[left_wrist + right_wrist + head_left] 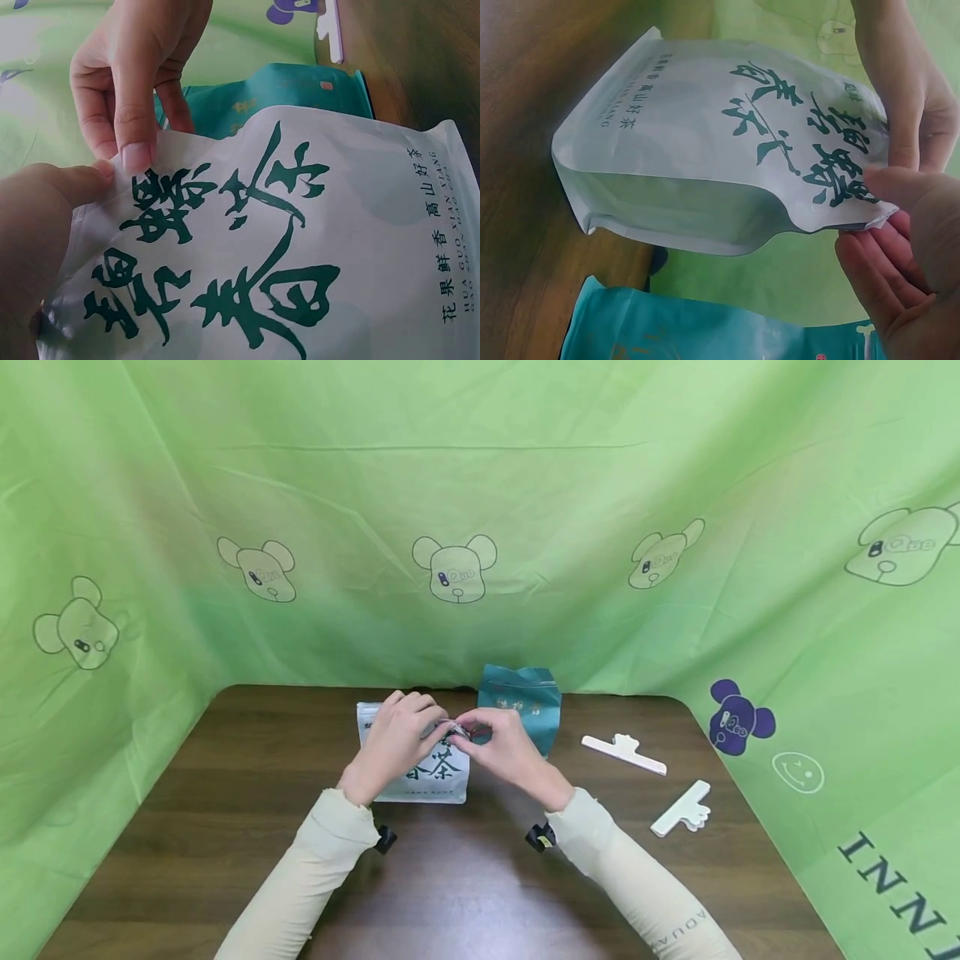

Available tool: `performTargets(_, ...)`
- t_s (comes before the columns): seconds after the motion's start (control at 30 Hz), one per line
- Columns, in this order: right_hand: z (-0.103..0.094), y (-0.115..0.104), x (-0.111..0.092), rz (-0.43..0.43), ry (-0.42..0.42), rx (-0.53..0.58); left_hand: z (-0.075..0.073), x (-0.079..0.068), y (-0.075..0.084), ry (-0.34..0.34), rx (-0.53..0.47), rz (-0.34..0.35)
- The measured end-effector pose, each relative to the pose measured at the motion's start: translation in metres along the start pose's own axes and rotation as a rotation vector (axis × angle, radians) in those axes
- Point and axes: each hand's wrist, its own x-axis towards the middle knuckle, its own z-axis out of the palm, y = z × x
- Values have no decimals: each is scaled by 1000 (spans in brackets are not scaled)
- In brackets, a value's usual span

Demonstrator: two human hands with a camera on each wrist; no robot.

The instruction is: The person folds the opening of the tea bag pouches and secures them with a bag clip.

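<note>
A white tea bag [427,789] with green lettering stands on the table, its top edge between my two hands. At that top edge, near the right corner, my right hand [510,747] pinches the bag between thumb and fingers. My left hand [397,735] grips the same edge close beside it, its thumb on the printed front. In the right wrist view the bag's folded side [675,210] bulges, and the fingers of my right hand [922,255] lie under its top corner. The left fingers behind the bag are partly hidden.
A teal bag [543,710] stands just behind my right hand. To the right, two white clips [624,753] lie apart on the brown wooden table [247,793]. Green printed cloth [450,643] hangs around the table's back and sides.
</note>
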Motion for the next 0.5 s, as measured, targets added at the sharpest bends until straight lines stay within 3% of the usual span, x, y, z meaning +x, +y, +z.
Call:
performTargets(0.23,1,-2,6,24,36,-20,4,0,2,14,36,-15)
performTargets(0.5,-3,-4,11,69,-12,-16,4,0,3,9,50,-23)
